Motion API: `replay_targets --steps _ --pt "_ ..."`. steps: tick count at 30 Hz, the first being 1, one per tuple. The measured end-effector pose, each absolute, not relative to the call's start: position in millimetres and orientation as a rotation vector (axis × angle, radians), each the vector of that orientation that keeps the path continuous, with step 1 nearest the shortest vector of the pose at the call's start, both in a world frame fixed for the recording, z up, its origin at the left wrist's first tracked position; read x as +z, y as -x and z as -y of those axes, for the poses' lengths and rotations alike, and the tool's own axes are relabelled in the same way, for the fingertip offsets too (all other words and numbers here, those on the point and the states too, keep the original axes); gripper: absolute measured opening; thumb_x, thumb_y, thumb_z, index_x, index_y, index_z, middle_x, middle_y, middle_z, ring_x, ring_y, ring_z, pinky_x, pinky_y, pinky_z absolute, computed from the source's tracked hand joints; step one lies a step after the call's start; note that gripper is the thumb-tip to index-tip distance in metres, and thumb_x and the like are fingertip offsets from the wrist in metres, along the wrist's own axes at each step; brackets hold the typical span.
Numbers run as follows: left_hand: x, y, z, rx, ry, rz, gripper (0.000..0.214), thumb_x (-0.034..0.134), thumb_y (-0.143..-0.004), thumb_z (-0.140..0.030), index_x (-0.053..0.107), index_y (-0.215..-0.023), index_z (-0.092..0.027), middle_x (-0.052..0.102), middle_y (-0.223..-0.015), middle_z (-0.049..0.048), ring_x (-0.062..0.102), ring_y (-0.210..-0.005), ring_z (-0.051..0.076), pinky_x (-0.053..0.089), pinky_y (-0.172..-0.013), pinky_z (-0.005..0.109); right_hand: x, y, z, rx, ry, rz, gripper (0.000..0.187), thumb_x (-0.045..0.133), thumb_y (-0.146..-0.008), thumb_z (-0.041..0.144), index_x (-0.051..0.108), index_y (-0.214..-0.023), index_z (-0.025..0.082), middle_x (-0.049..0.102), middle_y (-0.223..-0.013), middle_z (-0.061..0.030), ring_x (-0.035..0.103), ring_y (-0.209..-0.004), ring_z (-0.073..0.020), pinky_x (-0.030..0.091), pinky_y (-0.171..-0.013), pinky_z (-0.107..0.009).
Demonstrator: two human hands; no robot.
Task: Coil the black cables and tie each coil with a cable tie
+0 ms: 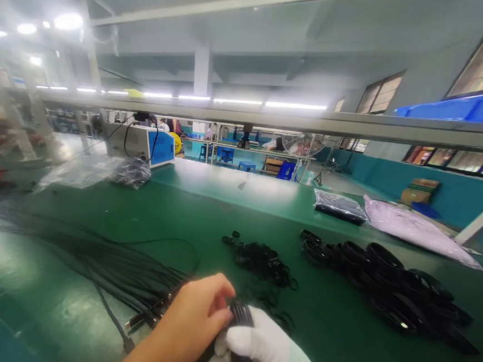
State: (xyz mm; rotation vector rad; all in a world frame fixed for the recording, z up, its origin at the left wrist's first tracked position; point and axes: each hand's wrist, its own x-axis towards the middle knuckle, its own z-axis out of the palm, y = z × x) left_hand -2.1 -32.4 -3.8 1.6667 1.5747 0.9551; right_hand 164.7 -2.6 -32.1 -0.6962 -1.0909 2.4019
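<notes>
My bare left hand [197, 317] and my right hand [262, 347], in a white glove, meet at the bottom of the view. Both are closed on a coiled black cable [241, 314] held between them. My left fingertips pinch the coil's top; the gloved fingers wrap it from below. A bundle of long black cables [93, 258] lies on the green table [205, 211] to the left, its plug ends close to my left hand. A heap of small black ties [262, 261] lies just beyond my hands.
A row of coiled black cables [392, 282] stretches along the right. Plastic bags [409, 226] and a dark packet [340, 206] lie at the far right. A grey and blue machine [142, 144] stands at the back left, beside clear plastic bags [83, 171].
</notes>
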Motion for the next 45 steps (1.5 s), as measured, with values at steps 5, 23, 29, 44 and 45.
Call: replay_targets --steps 5,23,29,44,45 --pt "-16 -10 31 0.935 -1.805 -1.748 0.014 0.048 -0.07 -0.008 0.055 -0.068 -0.02 0.058 -0.06 -0.0039 0.052 -0.058 0.012 0.034 -0.054 0.021 -24 -160 -2 2.234 0.639 1.439 0.02 0.069 -0.068 0.024 0.061 -0.082 0.012 0.058 -0.068 -0.0022 0.059 -0.064 -0.0157 0.046 -0.066 -0.029" --pt "-33 -2 -31 0.633 -1.986 -1.683 0.015 0.052 -0.072 -0.012 0.062 -0.078 -0.021 0.064 -0.08 -0.0008 0.057 -0.077 0.017 0.037 -0.068 0.025 1 -221 -40 1.92 0.923 0.909 0.044 0.08 -0.068 0.035 0.059 -0.102 0.016 0.065 -0.082 -0.0046 0.065 -0.093 -0.029 0.057 -0.067 -0.036" --pt "-42 -22 -32 0.468 -1.94 -1.699 0.012 0.055 -0.064 -0.007 0.053 -0.066 -0.019 0.058 -0.076 0.0029 0.057 -0.073 0.022 0.037 -0.07 0.032 -15 -210 -39 1.882 0.919 0.942 0.045 0.08 -0.065 0.035 0.057 -0.098 0.015 0.061 -0.074 -0.0027 0.06 -0.062 -0.0157 0.045 -0.042 -0.02" --pt "-60 -38 -12 1.111 -1.024 -1.041 0.048 0.069 -0.064 -0.06 0.047 -0.068 -0.018 0.049 -0.054 -0.0043 0.042 -0.044 0.007 0.025 -0.04 0.019 -39 -180 -21 1.99 0.741 0.735 0.049 0.079 -0.06 0.04 0.056 -0.098 0.018 0.058 -0.068 0.0014 0.05 -0.052 -0.008 0.04 -0.048 -0.018" --pt "-54 -35 -9 1.139 -0.978 -0.997 0.047 0.07 -0.065 -0.06 0.048 -0.069 -0.018 0.05 -0.057 -0.0036 0.041 -0.046 0.007 0.025 -0.04 0.019 -37 -183 -20 2.044 0.679 0.744 0.052 0.082 -0.056 0.042 0.057 -0.095 0.019 0.059 -0.072 0.0007 0.051 -0.055 -0.0084 0.042 -0.052 -0.019"
